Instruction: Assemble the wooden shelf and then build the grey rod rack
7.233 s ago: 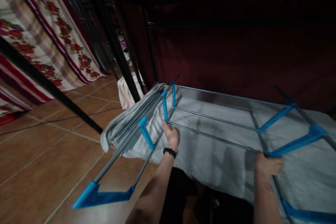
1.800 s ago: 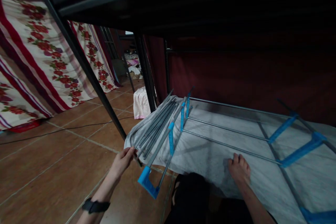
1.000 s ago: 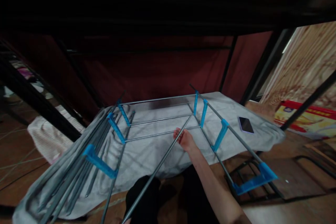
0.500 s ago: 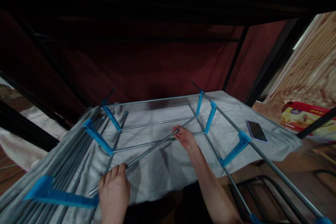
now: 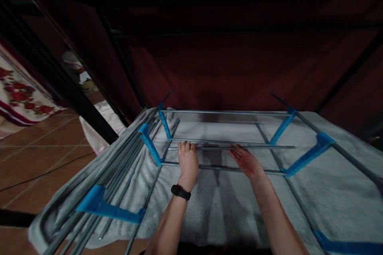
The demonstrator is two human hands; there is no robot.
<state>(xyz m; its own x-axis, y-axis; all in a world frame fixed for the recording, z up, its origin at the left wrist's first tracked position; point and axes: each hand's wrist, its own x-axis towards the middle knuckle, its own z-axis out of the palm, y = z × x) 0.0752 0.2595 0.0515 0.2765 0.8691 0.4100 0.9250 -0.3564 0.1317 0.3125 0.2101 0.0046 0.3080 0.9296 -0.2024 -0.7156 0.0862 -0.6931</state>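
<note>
Both hands are at a loose grey metal rod (image 5: 214, 148), which runs nearly level from left to right. My left hand (image 5: 188, 163), with a black band on its wrist, has its fingers curled over the rod near the left end. Farther right, my right hand (image 5: 247, 162) holds it lightly between thumb and fairly straight fingers. Beneath lies a frame of metal tubes joined by blue connectors (image 5: 150, 145), with a fixed crossbar (image 5: 221, 142) just beyond the rod. Another crossbar (image 5: 215, 168) passes nearer to me. The rod's right end reaches past the frame's right lower tube (image 5: 291, 189).
A grey blanket (image 5: 221, 207) covers the surface under the frame. Several loose tubes (image 5: 119, 175) lie along its left side. A dark red panel (image 5: 221, 71) stands behind, with black posts (image 5: 68, 83) at the left. Tiled floor (image 5: 38, 159) and a flowered cloth (image 5: 24, 91) show there.
The rod has gone from slanting to nearly level, along the crossbars. My left hand has moved forward, farther over the frame. The view has turned left.
</note>
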